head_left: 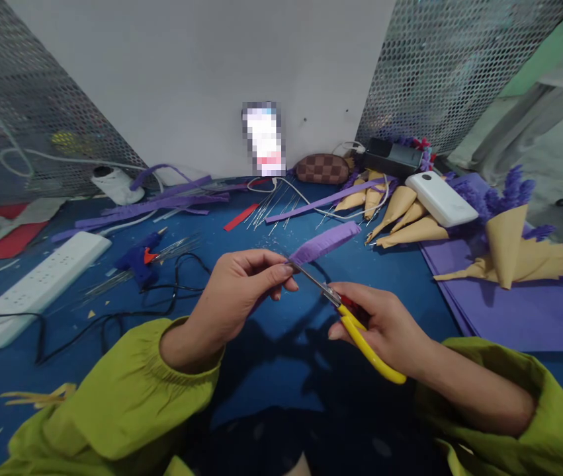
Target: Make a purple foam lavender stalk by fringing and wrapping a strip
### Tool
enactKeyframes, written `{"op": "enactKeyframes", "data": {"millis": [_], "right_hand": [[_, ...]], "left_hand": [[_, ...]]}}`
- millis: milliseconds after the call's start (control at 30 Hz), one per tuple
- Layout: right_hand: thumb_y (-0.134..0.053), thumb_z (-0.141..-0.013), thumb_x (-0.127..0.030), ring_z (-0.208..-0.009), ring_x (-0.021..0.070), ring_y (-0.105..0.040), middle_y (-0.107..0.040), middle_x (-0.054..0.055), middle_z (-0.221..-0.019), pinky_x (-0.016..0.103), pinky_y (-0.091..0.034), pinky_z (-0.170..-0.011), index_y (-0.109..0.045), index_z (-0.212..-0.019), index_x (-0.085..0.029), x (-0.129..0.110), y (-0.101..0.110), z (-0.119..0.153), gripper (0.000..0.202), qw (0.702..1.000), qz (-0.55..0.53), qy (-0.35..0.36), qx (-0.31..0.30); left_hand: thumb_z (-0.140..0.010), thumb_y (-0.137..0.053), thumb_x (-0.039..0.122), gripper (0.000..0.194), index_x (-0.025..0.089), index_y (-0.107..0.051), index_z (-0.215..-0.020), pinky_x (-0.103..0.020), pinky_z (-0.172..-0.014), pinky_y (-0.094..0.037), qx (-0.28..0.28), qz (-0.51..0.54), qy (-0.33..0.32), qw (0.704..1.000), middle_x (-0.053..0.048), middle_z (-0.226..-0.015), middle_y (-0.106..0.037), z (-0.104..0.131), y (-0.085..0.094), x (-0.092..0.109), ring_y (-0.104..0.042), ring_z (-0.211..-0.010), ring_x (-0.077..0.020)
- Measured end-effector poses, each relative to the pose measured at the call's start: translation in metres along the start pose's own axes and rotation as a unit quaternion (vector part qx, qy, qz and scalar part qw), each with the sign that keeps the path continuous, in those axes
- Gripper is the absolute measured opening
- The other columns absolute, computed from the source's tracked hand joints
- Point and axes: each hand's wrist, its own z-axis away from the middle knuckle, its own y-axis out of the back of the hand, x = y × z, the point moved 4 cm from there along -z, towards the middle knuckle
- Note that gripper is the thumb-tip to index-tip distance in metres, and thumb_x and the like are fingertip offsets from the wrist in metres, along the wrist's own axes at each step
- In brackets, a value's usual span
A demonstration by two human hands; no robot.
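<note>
Between thumb and fingers, my left hand [246, 287] pinches one end of a purple paper strip [325, 243], which sticks out up and to the right. My right hand [383, 324] grips a pair of scissors [368, 347] with yellow handles. The scissor blades point left and up, their tips meeting the strip's pinched end beside my left fingertips. Whether the blades have paper between them, I cannot tell. Both hands are above the blue tabletop [271, 344].
Left: a white power strip [53, 284], a blue glue gun [139, 261], black cord and thin wires. Behind: purple strips [162, 201], a lit phone [264, 139], a checkered pouch [323, 168]. Right: tan paper cones [413, 228], a white power bank [442, 198], purple sheets [524, 317], purple paper flowers [509, 192].
</note>
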Motion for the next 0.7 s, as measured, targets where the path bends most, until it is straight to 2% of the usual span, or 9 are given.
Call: {"op": "enactKeyframes", "data": {"millis": [400,700], "right_hand": [[-0.066,-0.086,-0.046,-0.062,0.0114,-0.049,-0.058,0.000,-0.076,0.021,-0.040,-0.057,-0.063,-0.109,-0.017,-0.0028,0.0003,0.0000,0.037,1.000,0.006,0.014,0.000],[-0.070,-0.085,-0.040,-0.062,0.0105,-0.045,-0.055,-0.002,-0.074,0.020,-0.037,-0.057,-0.065,-0.104,-0.017,0.0008,0.0009,0.0000,0.030,0.999,-0.027,-0.009,-0.029]], "left_hand": [[-0.074,-0.079,0.024,0.011,0.016,-0.073,-0.070,-0.018,-0.051,-0.042,-0.012,-0.004,0.016,1.000,-0.001,-0.062,-0.070,-0.0005,-0.0011,-0.0006,-0.054,-0.054,-0.0078],[-0.072,-0.079,0.022,0.010,0.016,-0.073,-0.068,-0.017,-0.050,-0.041,-0.021,0.008,0.037,0.999,-0.001,-0.059,-0.069,-0.0001,-0.0009,0.0009,-0.054,-0.052,-0.0073]]}}
